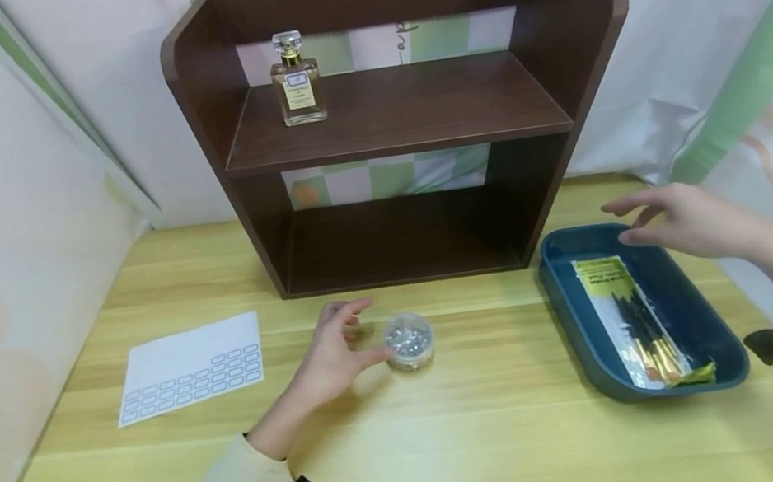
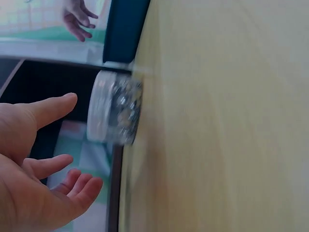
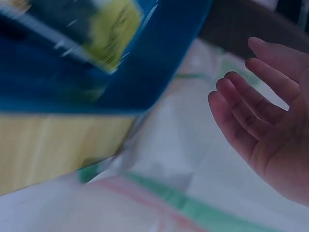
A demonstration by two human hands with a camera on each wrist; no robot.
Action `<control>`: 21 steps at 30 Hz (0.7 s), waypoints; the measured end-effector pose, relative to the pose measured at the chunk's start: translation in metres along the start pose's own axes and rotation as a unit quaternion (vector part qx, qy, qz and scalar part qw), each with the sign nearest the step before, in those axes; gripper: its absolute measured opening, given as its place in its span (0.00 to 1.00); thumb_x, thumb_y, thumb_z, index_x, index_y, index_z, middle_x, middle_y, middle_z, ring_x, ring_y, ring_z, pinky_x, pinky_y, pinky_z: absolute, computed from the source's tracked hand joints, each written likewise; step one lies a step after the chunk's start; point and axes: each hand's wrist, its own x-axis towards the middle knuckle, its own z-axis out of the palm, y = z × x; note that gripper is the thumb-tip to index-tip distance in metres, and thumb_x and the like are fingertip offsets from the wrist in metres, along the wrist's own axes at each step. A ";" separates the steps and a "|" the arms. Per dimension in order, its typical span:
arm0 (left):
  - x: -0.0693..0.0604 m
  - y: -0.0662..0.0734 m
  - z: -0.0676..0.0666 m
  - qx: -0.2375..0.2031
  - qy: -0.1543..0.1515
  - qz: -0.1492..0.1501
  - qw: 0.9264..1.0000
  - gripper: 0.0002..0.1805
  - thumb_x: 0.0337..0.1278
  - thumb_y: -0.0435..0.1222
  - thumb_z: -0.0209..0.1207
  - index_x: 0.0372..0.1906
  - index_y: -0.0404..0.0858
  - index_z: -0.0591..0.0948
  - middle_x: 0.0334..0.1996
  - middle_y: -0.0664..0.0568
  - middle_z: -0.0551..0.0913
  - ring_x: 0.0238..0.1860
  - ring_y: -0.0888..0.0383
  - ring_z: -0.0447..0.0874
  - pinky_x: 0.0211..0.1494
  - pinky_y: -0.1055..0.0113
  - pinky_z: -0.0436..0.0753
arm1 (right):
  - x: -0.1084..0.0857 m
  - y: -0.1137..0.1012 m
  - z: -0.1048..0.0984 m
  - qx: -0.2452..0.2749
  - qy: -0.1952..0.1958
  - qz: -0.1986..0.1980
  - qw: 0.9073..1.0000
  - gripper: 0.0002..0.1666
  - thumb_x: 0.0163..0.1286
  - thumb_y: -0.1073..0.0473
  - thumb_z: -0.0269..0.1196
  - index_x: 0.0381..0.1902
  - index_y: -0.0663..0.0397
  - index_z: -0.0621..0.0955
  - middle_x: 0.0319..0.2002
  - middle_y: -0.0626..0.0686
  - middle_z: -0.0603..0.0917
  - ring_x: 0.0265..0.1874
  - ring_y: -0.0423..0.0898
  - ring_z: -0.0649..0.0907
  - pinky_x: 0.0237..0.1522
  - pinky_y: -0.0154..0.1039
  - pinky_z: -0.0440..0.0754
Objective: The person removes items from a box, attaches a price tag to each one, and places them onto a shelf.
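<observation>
A round clear container [image 1: 409, 341] with silvery bits inside stands on the table in front of the shelf. Beside it on the left is my left hand [image 1: 329, 358], thumb and fingers spread apart; in the left wrist view a gap shows between this hand [image 2: 43, 169] and the container [image 2: 115, 108]. Over the back right rim of the blue tray [image 1: 570, 313] hovers my right hand [image 1: 691, 222], fingers loosely extended and holding nothing. Inside the tray lies a packet of brushes [image 1: 632, 325]. The right wrist view shows the right hand [image 3: 270, 116] beside the tray [image 3: 145, 82].
A dark brown two-level shelf [image 1: 402, 147] stands at the back, with a perfume bottle [image 1: 299, 87] on its upper level at the left. A white sheet of blue-framed labels [image 1: 188, 369] lies on the table at the left. Printed cloth hangs behind and at both sides.
</observation>
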 end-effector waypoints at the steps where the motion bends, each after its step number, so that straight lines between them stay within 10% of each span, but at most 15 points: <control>1: -0.002 -0.002 -0.005 0.001 0.010 0.007 1.000 0.40 0.47 0.31 0.76 0.68 0.33 0.73 0.58 0.37 0.69 0.55 0.40 0.74 0.58 0.46 0.78 | 0.003 -0.007 -0.001 -0.007 0.003 -0.006 1.000 0.26 0.63 0.65 0.72 0.59 0.61 0.81 0.53 0.64 0.84 0.38 0.43 0.86 0.31 0.33 0.82; 10: -0.020 -0.020 -0.062 0.040 0.074 -0.010 0.996 0.37 0.51 0.32 0.74 0.67 0.30 0.73 0.61 0.34 0.69 0.58 0.37 0.71 0.60 0.45 0.76 | 0.032 -0.070 0.002 0.014 0.002 -0.043 0.999 0.24 0.66 0.62 0.70 0.60 0.54 0.82 0.50 0.57 0.86 0.40 0.50 0.86 0.28 0.35 0.81; 21: -0.051 -0.048 -0.126 0.079 0.125 -0.103 0.984 0.40 0.57 0.38 0.71 0.71 0.27 0.67 0.64 0.27 0.62 0.63 0.33 0.66 0.62 0.41 0.75 | 0.074 -0.133 0.033 0.102 0.004 -0.093 0.990 0.21 0.67 0.61 0.70 0.58 0.48 0.83 0.52 0.50 0.84 0.41 0.44 0.83 0.34 0.37 0.81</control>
